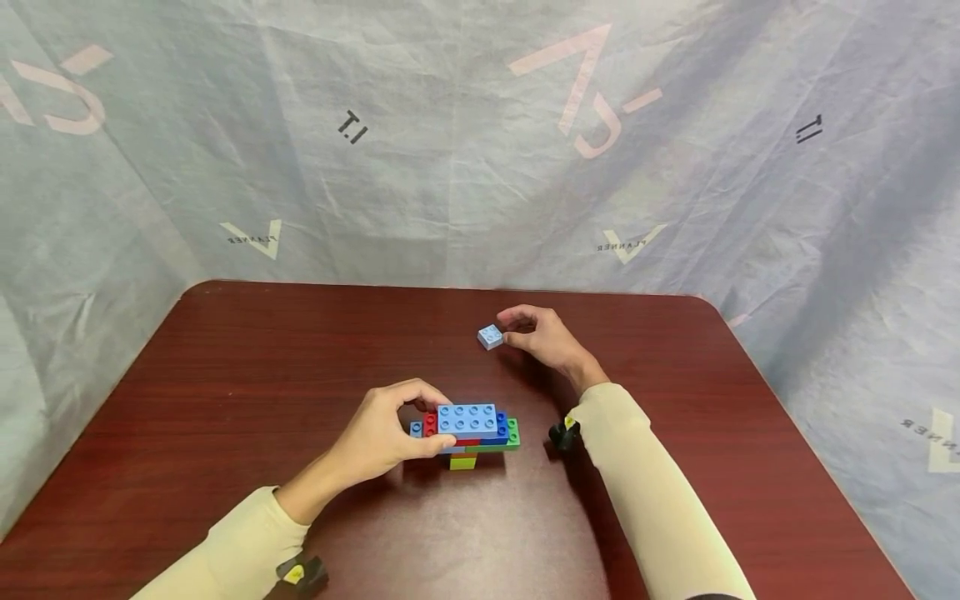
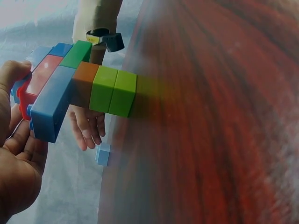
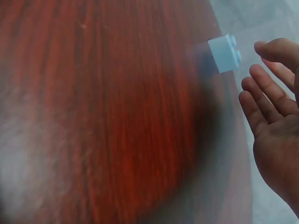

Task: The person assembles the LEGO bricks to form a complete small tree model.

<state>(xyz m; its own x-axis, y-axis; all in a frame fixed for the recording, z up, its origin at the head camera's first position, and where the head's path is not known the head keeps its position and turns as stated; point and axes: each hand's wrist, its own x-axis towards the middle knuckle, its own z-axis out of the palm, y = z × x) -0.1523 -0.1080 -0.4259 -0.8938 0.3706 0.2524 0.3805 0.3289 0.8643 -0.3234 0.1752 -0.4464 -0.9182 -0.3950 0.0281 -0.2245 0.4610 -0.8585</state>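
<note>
My left hand grips a toy brick structure at its left end, thumb on the near side and fingers on the far side. A long light blue brick lies on top, over layers with red, blue and green bricks. In the left wrist view an orange brick and two lime green bricks form a narrow column under the wider layers. Farther back, a small light blue brick sits studs up on the table. Just right of it is my right hand, fingers loosely bent and holding nothing; the right wrist view shows a gap between them.
The dark red wooden table has rounded far corners. A grey printed cloth hangs behind it and along both sides. Dark devices are strapped at both wrists, the right one close to the tabletop.
</note>
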